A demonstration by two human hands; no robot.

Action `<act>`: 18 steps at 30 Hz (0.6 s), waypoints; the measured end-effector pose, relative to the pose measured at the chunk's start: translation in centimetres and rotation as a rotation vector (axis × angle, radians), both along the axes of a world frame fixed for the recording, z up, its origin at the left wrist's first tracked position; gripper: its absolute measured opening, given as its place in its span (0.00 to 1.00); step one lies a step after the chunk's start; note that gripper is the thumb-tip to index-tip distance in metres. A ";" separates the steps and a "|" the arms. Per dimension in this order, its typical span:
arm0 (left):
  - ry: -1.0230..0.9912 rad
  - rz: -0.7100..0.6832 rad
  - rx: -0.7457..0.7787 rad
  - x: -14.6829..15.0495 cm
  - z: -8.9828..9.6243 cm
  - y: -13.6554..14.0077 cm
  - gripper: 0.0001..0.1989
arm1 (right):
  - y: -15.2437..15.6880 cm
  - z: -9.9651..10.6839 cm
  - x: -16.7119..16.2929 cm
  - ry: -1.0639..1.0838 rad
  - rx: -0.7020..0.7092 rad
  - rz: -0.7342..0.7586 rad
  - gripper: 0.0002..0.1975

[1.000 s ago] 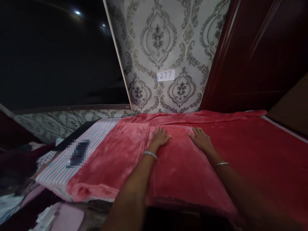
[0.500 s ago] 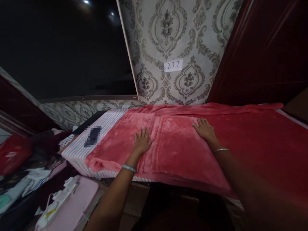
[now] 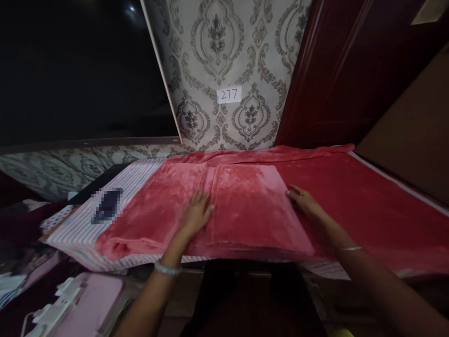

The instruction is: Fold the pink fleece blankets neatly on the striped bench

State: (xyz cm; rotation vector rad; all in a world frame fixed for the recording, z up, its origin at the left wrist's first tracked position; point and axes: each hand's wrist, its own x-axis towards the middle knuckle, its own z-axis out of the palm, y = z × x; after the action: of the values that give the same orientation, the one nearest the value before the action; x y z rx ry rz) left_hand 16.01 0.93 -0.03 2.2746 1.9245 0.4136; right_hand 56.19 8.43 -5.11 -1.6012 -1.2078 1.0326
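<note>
A plush red blanket (image 3: pixel 252 206) lies folded toward its middle, with a narrow lengthwise gap between two folded panels. My left hand (image 3: pixel 196 214) rests on the left panel beside that gap, fingers spread and slightly blurred. At the right panel's outer folded edge is my right hand (image 3: pixel 304 201), turned on its side with the fingers loosely extended and touching the edge. Beyond it, a single darker red layer (image 3: pixel 358 210) spreads to the right. A bracelet circles each wrist.
Striped cloth (image 3: pixel 75 234) shows under the blanket at left, with a pixelated dark object (image 3: pixel 107 205) on it. A large dark screen (image 3: pixel 84 70) hangs behind. Below left are a white power strip (image 3: pixel 58 304) and a pink board (image 3: pixel 96 299). A paper marked 277 (image 3: pixel 229 95) is on the wall.
My right hand has slid off the top of the right panel to its outer edge. The left hand stays near the gap. The view has shifted to the right.
</note>
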 end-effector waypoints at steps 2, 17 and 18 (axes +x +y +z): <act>-0.023 -0.200 0.043 1.9 -0.9 -3.1 0.31 | -2.4 0.1 0.0 0.083 -0.032 0.034 0.32; 0.005 -0.234 0.091 5.4 -3.8 -8.5 0.46 | -10.6 3.7 -2.6 -0.250 0.395 0.153 0.30; -0.010 -0.219 0.100 5.4 -4.1 -8.7 0.46 | -10.5 4.0 -3.0 -0.313 0.409 0.159 0.30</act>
State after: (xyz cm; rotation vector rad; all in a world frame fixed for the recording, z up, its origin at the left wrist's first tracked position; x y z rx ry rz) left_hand 21.46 -7.74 -4.08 2.5063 1.6605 0.5028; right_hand 53.22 -2.04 -1.07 -1.3876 -1.6589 0.5857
